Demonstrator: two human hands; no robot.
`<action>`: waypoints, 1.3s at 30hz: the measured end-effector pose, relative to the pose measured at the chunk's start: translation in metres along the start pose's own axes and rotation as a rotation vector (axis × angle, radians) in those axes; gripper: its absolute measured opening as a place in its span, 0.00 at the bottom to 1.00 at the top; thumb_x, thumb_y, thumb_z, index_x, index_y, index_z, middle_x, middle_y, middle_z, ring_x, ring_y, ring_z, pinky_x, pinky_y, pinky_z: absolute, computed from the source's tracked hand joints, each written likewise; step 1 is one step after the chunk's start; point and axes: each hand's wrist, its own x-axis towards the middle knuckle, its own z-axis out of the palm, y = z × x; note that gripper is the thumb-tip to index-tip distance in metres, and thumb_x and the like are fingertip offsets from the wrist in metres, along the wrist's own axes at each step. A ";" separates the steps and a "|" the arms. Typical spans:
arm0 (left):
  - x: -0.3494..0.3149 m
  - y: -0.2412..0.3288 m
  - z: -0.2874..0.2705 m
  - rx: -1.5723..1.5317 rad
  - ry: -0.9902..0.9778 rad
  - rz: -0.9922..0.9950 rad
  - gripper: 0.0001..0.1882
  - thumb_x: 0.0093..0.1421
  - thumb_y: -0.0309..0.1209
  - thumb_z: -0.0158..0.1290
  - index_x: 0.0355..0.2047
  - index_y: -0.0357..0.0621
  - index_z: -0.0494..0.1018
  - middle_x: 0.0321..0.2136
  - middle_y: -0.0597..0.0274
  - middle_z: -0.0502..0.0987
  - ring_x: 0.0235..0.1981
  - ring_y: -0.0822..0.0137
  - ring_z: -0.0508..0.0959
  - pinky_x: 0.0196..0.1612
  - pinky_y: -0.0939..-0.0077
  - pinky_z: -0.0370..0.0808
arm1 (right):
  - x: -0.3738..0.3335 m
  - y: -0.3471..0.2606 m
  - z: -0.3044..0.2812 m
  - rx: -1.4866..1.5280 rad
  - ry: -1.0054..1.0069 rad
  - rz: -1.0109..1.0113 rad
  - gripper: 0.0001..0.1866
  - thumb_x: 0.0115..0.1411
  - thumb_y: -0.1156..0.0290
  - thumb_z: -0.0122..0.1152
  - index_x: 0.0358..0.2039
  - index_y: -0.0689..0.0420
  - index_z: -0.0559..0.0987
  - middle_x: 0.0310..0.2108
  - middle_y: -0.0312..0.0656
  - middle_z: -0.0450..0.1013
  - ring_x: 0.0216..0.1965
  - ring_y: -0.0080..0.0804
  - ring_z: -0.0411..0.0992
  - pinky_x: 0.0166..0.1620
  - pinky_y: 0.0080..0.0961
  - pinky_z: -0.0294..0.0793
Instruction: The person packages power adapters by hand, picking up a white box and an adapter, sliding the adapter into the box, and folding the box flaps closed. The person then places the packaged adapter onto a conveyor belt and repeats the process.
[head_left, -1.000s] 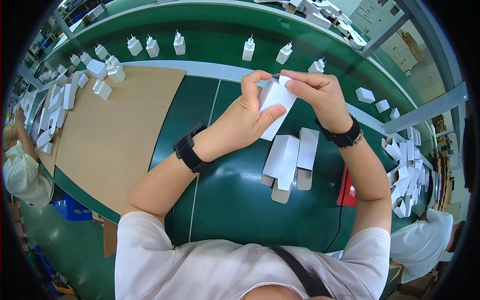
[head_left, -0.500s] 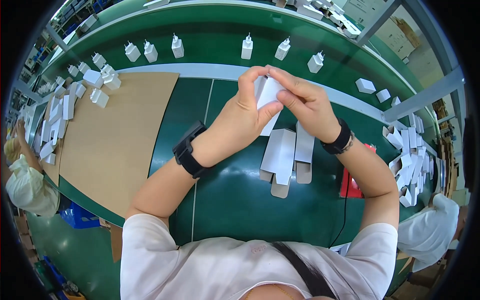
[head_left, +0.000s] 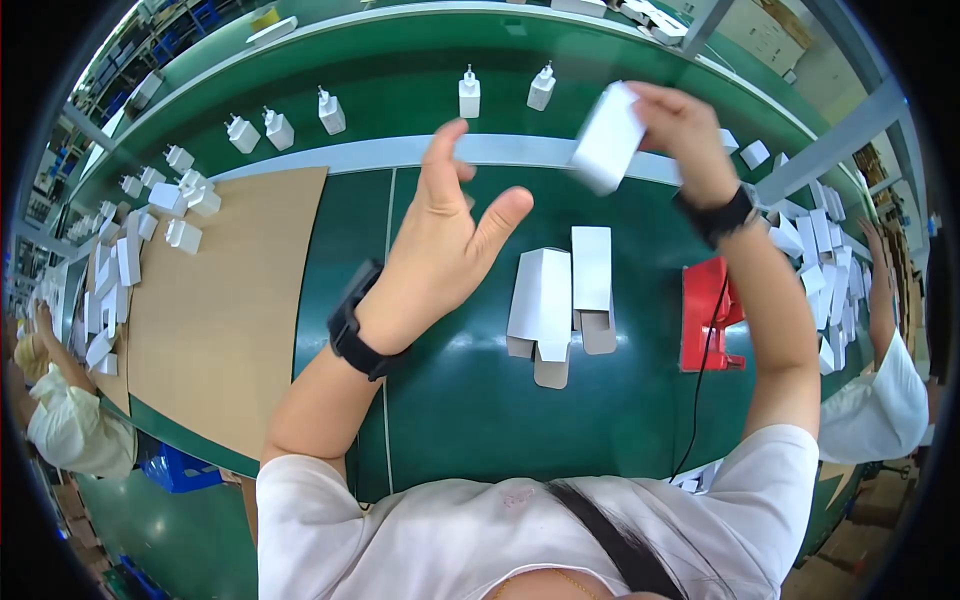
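Note:
A small white box is in my right hand, gripped by its upper end and slightly blurred. It is above the far edge of the green table, on the right. My left hand is in the air over the table with thumb and fingers apart, holding nothing. Two white cartons with open flaps lie on the table between my forearms: a wider carton and a narrower carton beside it.
White plug chargers stand along a green belt. A brown cardboard sheet covers the left, with piled white boxes at its edge. On the right are a red device with a black cable and more cartons. Co-workers sit at both sides.
My hands have come apart. My right hand has carried the white box to the right, while my left hand has let go and opened. The narrower carton now shows fully.

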 end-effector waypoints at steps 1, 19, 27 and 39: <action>-0.004 -0.004 0.000 0.148 -0.079 0.036 0.39 0.56 0.46 0.53 0.57 0.35 0.49 0.43 0.34 0.65 0.41 0.46 0.71 0.43 0.62 0.70 | 0.025 0.016 -0.041 -0.082 0.050 0.124 0.17 0.58 0.70 0.54 0.47 0.61 0.74 0.36 0.38 0.75 0.33 0.25 0.73 0.39 0.21 0.73; -0.014 -0.039 -0.044 -0.809 -0.129 -0.646 0.24 0.47 0.19 0.55 0.45 0.36 0.60 0.35 0.56 0.71 0.37 0.61 0.76 0.42 0.71 0.74 | 0.101 0.063 -0.013 -1.965 -0.297 -0.428 0.14 0.48 0.68 0.57 0.38 0.48 0.79 0.45 0.39 0.71 0.54 0.39 0.61 0.57 0.43 0.56; -0.010 -0.056 -0.065 -1.115 -0.053 -0.503 0.32 0.51 0.21 0.56 0.56 0.38 0.57 0.46 0.56 0.68 0.50 0.62 0.68 0.55 0.65 0.64 | 0.099 0.058 -0.014 -1.629 -0.018 -0.499 0.11 0.42 0.68 0.60 0.27 0.58 0.75 0.26 0.42 0.72 0.37 0.40 0.67 0.39 0.36 0.66; -0.026 -0.051 -0.047 -0.262 0.210 0.045 0.26 0.40 0.14 0.57 0.32 0.44 0.53 0.40 0.50 0.69 0.40 0.57 0.73 0.41 0.71 0.72 | -0.034 -0.094 0.071 0.187 -0.233 0.041 0.22 0.55 0.67 0.52 0.49 0.65 0.70 0.31 0.37 0.72 0.20 0.15 0.66 0.24 0.12 0.67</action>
